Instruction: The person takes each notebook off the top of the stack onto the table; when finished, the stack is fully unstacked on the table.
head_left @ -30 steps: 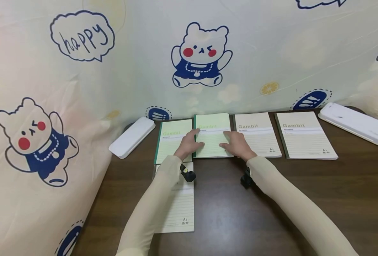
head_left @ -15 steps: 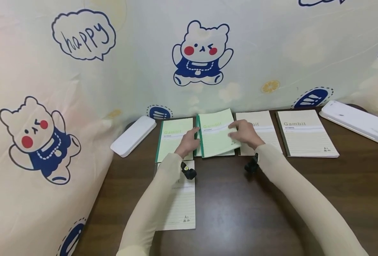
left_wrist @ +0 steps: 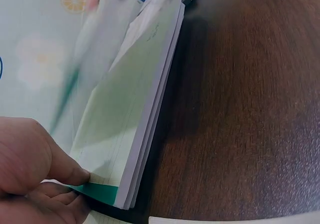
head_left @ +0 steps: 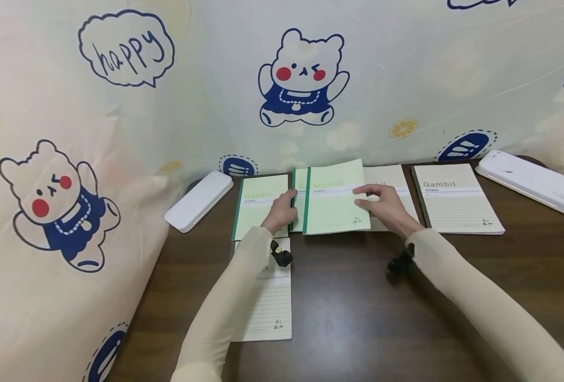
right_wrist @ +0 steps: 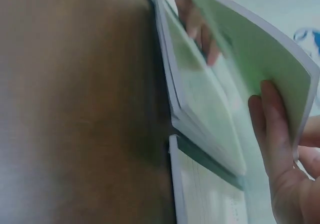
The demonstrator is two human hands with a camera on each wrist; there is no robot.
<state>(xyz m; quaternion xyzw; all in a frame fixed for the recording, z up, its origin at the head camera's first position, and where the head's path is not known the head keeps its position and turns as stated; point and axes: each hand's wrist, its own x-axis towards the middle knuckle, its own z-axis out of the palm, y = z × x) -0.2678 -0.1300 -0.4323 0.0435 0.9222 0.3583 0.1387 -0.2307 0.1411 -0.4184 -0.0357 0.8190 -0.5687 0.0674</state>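
Observation:
My right hand (head_left: 388, 206) pinches a green-covered notebook (head_left: 334, 215) by its right edge, thumb on one side and fingers on the other. It is lifted and bowed in the right wrist view, overlapping the cream notebook (head_left: 392, 180) to its right. Below it lie more green notebooks (right_wrist: 200, 83), stacked flat. My left hand (head_left: 280, 213) touches the stack at its green spine (left_wrist: 102, 191), one digit over the corner. To its left lies another green notebook (head_left: 261, 199). The left forearm crosses a cream notebook (head_left: 265, 313) in front.
Another cream notebook (head_left: 458, 201) lies at the right of the row. White oblong cases stand at both ends, the left case (head_left: 199, 201) and the right case (head_left: 532, 181). A patterned cloth (head_left: 205, 106) hangs behind the dark wooden table (head_left: 358, 307).
My right hand has lifted the top green notebook off the stack and carried it to the right, uncovering the one below. My left hand stays at the stack's spine.

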